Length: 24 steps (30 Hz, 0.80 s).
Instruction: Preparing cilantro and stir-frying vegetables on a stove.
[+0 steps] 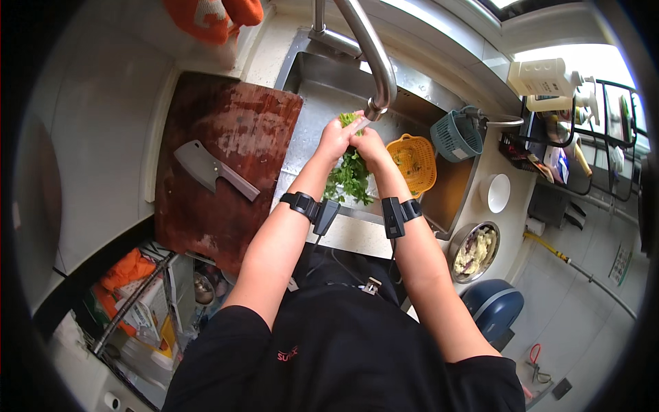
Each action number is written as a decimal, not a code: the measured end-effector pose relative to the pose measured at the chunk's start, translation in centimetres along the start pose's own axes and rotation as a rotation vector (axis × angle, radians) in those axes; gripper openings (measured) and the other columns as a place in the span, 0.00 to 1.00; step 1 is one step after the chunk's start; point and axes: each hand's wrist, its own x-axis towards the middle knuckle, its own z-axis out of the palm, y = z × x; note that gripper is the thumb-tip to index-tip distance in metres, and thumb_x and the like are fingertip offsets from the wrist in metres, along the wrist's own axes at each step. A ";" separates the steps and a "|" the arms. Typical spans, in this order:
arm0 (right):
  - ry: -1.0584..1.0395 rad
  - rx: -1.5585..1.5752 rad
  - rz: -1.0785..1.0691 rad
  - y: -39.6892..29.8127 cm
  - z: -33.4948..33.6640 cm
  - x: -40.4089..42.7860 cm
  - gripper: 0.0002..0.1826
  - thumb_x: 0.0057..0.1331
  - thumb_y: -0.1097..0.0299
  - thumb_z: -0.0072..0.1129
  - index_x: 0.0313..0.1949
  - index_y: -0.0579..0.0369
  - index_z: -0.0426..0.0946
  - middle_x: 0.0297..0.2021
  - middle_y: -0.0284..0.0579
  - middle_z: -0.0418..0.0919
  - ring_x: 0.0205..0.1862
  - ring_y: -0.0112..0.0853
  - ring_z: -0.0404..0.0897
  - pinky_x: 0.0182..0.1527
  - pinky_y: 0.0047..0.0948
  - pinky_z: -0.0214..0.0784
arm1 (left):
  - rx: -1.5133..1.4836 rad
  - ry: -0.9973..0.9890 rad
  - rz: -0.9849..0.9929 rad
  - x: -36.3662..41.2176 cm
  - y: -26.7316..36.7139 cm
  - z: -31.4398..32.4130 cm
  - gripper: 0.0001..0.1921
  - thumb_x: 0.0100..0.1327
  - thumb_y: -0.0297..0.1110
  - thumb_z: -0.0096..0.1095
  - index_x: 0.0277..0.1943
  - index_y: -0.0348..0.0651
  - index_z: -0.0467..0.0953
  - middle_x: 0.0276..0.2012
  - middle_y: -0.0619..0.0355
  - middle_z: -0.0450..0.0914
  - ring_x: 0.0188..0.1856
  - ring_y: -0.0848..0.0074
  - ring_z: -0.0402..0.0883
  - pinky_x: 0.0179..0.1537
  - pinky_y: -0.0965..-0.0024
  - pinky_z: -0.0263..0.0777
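Note:
Both hands meet under the metal faucet [382,98], over the stainless steel sink [329,95]. My left hand [337,138] and my right hand [368,143] hold a bunch of leafy green herbs [351,177] between them; its leaves hang down toward the sink's near edge. Water appears to run from the spout onto the fingers, which partly hide the stems. Right of my right hand, an orange plastic basket [418,164] with some green bits inside sits in the sink.
A cleaver [198,164] lies on the wooden cutting board [226,221] at the left. A blue-grey basket [447,138] is at the sink's right side. On the right counter stand a white bowl [497,193] and a metal bowl of chopped food [476,252].

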 end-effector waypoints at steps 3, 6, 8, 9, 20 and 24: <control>-0.027 0.021 0.065 0.5 -0.2 0.1 0.14 0.55 0.73 0.57 0.41 0.64 0.75 0.32 0.41 0.79 0.36 0.26 0.77 0.39 0.28 0.69 | -0.017 0.064 0.065 0.9 -0.4 0.3 0.10 0.64 0.28 0.57 0.47 0.34 0.73 0.37 0.59 0.78 0.39 0.78 0.77 0.44 0.74 0.71; -0.036 -0.080 -0.041 1.0 0.2 -0.8 0.16 0.59 0.67 0.56 0.40 0.68 0.75 0.33 0.51 0.80 0.36 0.35 0.80 0.41 0.33 0.70 | -0.117 0.063 0.122 0.5 -0.9 0.9 0.10 0.64 0.26 0.56 0.48 0.34 0.70 0.37 0.57 0.76 0.38 0.76 0.77 0.42 0.73 0.72; 0.124 -0.502 -0.203 1.1 0.8 -1.4 0.22 0.62 0.59 0.51 0.44 0.69 0.74 0.38 0.64 0.78 0.41 0.52 0.78 0.46 0.44 0.68 | -0.034 0.059 0.217 1.1 -2.4 0.3 0.12 0.66 0.29 0.54 0.50 0.34 0.68 0.38 0.56 0.74 0.34 0.75 0.76 0.39 0.72 0.74; 0.135 -0.459 -0.255 1.3 1.0 -1.7 0.20 0.64 0.60 0.46 0.42 0.69 0.74 0.39 0.69 0.76 0.44 0.59 0.75 0.48 0.49 0.66 | -0.145 0.086 0.131 1.5 -3.0 0.1 0.12 0.67 0.31 0.53 0.50 0.35 0.68 0.40 0.55 0.73 0.32 0.75 0.75 0.37 0.72 0.74; 0.198 -0.463 -0.267 2.3 -0.3 -3.1 0.17 0.62 0.63 0.50 0.39 0.67 0.75 0.37 0.65 0.77 0.45 0.55 0.76 0.48 0.45 0.66 | -0.420 0.108 -0.212 1.3 -2.5 1.9 0.20 0.70 0.51 0.44 0.38 0.39 0.70 0.22 0.60 0.69 0.22 0.79 0.68 0.24 0.75 0.67; 0.062 -0.452 -0.178 0.7 -1.5 -3.0 0.20 0.62 0.59 0.53 0.44 0.67 0.74 0.38 0.64 0.78 0.45 0.53 0.77 0.48 0.43 0.66 | -0.396 0.160 -0.150 0.2 -1.5 3.0 0.14 0.68 0.41 0.49 0.45 0.37 0.71 0.24 0.62 0.70 0.27 0.80 0.70 0.37 0.72 0.71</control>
